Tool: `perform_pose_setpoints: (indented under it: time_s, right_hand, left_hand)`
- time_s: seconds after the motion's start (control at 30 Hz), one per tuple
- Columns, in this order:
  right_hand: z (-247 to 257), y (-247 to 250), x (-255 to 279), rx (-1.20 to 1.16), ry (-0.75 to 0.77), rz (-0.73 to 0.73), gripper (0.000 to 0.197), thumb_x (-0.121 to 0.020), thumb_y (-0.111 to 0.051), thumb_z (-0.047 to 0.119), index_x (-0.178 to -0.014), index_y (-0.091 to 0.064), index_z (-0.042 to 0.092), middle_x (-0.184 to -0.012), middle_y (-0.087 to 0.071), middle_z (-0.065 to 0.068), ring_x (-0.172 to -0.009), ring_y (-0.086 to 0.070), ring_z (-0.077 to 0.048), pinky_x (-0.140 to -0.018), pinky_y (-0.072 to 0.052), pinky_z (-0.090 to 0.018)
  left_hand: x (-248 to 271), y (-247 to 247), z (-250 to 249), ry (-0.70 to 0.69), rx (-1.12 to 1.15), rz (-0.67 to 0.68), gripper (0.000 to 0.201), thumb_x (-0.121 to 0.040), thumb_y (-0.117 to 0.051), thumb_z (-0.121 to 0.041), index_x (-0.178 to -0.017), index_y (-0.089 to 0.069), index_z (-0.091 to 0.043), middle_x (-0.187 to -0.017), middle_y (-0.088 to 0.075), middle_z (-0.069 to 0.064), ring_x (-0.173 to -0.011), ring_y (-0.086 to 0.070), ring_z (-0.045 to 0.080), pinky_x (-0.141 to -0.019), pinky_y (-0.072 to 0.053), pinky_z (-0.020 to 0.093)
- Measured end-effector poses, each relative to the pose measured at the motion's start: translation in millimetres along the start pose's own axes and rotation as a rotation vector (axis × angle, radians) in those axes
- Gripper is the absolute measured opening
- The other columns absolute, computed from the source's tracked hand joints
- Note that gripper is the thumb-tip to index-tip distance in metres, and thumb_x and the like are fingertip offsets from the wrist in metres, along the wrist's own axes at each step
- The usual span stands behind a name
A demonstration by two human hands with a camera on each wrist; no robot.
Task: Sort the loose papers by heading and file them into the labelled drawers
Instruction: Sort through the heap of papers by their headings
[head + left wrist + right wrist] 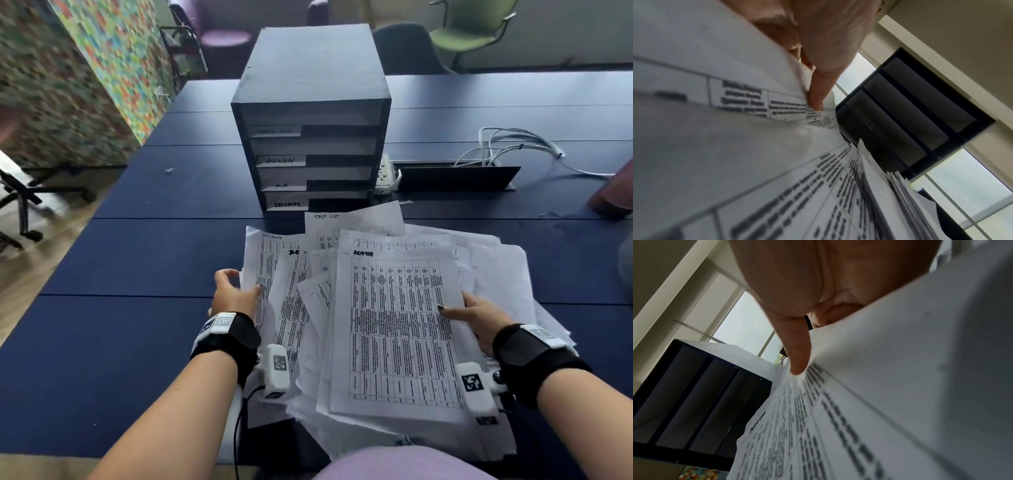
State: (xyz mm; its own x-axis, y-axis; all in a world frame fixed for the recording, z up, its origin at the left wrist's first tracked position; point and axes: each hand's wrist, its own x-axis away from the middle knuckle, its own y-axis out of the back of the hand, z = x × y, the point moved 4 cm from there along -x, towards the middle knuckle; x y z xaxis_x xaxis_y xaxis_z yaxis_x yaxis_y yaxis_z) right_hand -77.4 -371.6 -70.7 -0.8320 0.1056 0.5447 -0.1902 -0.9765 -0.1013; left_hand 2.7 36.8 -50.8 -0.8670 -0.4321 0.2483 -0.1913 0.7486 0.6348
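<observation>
A dark drawer unit point(310, 113) stands on the blue table point(144, 260), its four drawers labelled TASK LIST, ADMIN point(281, 160), H.R and SECURITY point(287, 204). In front of it lies a loose pile of printed papers point(496, 274). On top is a sheet headed ADMIN point(397, 329), beside sheets headed SECURITY point(260, 260) and TASK LIST point(356, 219). My left hand point(241, 281) pinches the left edge of the SECURITY sheet, thumb point(816, 97) on top. My right hand point(472, 313) grips the ADMIN sheet's point(797, 426) right edge, thumb point(797, 356) above, fingers hidden beneath.
A white power strip point(385, 174), an open black cable hatch point(455, 176) and white cables point(513, 147) lie right of the drawers. Behind the table stand a green chair point(472, 31) and purple seats point(222, 41). A colourful partition point(102, 68) stands at the left.
</observation>
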Motion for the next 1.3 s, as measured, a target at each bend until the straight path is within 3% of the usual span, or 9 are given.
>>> perform_pose_setpoints:
  time_s: [0.07, 0.3, 0.53, 0.63, 0.73, 0.83, 0.97, 1.1, 1.3]
  right_hand:
    - [-2, 1, -1, 0.011, -0.002, 0.002, 0.094, -0.035, -0.089, 0.021, -0.121, -0.052, 0.005, -0.083, -0.074, -0.003, -0.072, -0.07, -0.016, -0.066, -0.057, -0.028]
    - [1, 0, 5, 0.0, 0.036, -0.02, 0.053, -0.078, -0.058, -0.013, -0.127, -0.048, 0.003, -0.09, -0.065, -0.01, -0.074, -0.063, -0.024, -0.066, -0.056, -0.03]
    - [-5, 5, 12, -0.126, 0.066, -0.006, 0.1, -0.015, -0.095, 0.036, -0.107, -0.059, 0.02, -0.083, -0.073, -0.008, -0.066, -0.069, -0.025, -0.06, -0.057, -0.046]
    - [-7, 9, 11, -0.193, 0.098, -0.021, 0.102, -0.01, -0.093, 0.04, -0.105, -0.061, 0.023, -0.083, -0.073, -0.006, -0.067, -0.069, -0.023, -0.064, -0.055, -0.048]
    - [-2, 11, 17, -0.228, 0.092, -0.025, 0.07, -0.043, -0.09, 0.025, -0.106, -0.06, 0.023, -0.083, -0.073, -0.007, -0.066, -0.069, -0.026, -0.064, -0.055, -0.051]
    - [3, 18, 20, -0.315, 0.089, -0.04, 0.031, -0.086, -0.05, -0.001, -0.104, -0.059, 0.023, -0.079, -0.073, -0.005, -0.063, -0.069, -0.024, -0.054, -0.057, -0.045]
    - [13, 22, 21, -0.333, 0.117, -0.038, 0.035, -0.091, -0.04, -0.004, -0.103, -0.058, 0.023, -0.078, -0.073, 0.0, -0.063, -0.07, -0.019, -0.05, -0.056, -0.037]
    - [20, 25, 22, -0.356, 0.128, -0.043, 0.037, -0.091, -0.04, -0.005, -0.104, -0.059, 0.024, -0.081, -0.073, 0.001, -0.064, -0.07, -0.017, -0.053, -0.057, -0.036]
    - [24, 17, 18, -0.379, 0.163, 0.039, 0.069, -0.038, -0.086, 0.015, -0.103, -0.064, 0.024, -0.091, -0.073, -0.004, -0.071, -0.07, -0.022, -0.058, -0.058, -0.04]
  left_hand:
    - [5, -1, -7, -0.039, -0.003, 0.019, 0.027, -0.082, -0.064, -0.023, -0.103, -0.047, -0.024, -0.078, -0.058, -0.005, -0.078, -0.059, 0.027, -0.075, -0.048, 0.037]
    - [10, 24, -38, -0.193, -0.041, -0.077, 0.021, -0.082, -0.037, 0.004, -0.079, -0.053, -0.01, -0.068, -0.053, 0.008, -0.059, -0.042, 0.027, -0.047, -0.03, 0.028]
    - [2, 86, -107, -0.495, 0.037, -0.277, 0.015, -0.093, -0.04, -0.011, -0.092, -0.054, -0.015, -0.078, -0.056, 0.011, -0.068, -0.048, 0.028, -0.06, -0.035, 0.034]
    - [3, 106, -127, -0.527, 0.092, -0.416, 0.016, -0.095, -0.034, -0.016, -0.095, -0.05, -0.017, -0.085, -0.054, 0.009, -0.072, -0.046, 0.026, -0.061, -0.032, 0.031]
    - [9, 115, -138, -0.557, 0.178, -0.48, 0.016, -0.095, -0.034, -0.014, -0.099, -0.049, -0.015, -0.087, -0.052, 0.002, -0.074, -0.044, 0.018, -0.06, -0.027, 0.027]
    - [23, 114, -143, -0.582, 0.261, -0.49, 0.018, -0.096, -0.035, -0.013, -0.103, -0.051, -0.009, -0.087, -0.051, 0.0, -0.067, -0.038, 0.006, -0.059, -0.027, 0.025]
    - [40, 111, -147, -0.648, 0.402, -0.484, 0.022, -0.09, -0.033, 0.0, -0.098, -0.049, -0.012, -0.081, -0.047, -0.009, -0.068, -0.045, -0.007, -0.066, -0.034, 0.003]
    - [42, 116, -150, -0.718, 0.59, -0.504, 0.021, -0.087, -0.031, 0.002, -0.097, -0.046, -0.008, -0.088, -0.048, -0.002, -0.076, -0.047, -0.011, -0.08, -0.037, 0.008]
    - [38, 110, -152, -0.603, 0.484, -0.499, 0.027, -0.086, -0.033, 0.003, -0.099, -0.051, -0.013, -0.096, -0.05, 0.001, -0.07, -0.044, -0.005, -0.071, -0.037, 0.004]
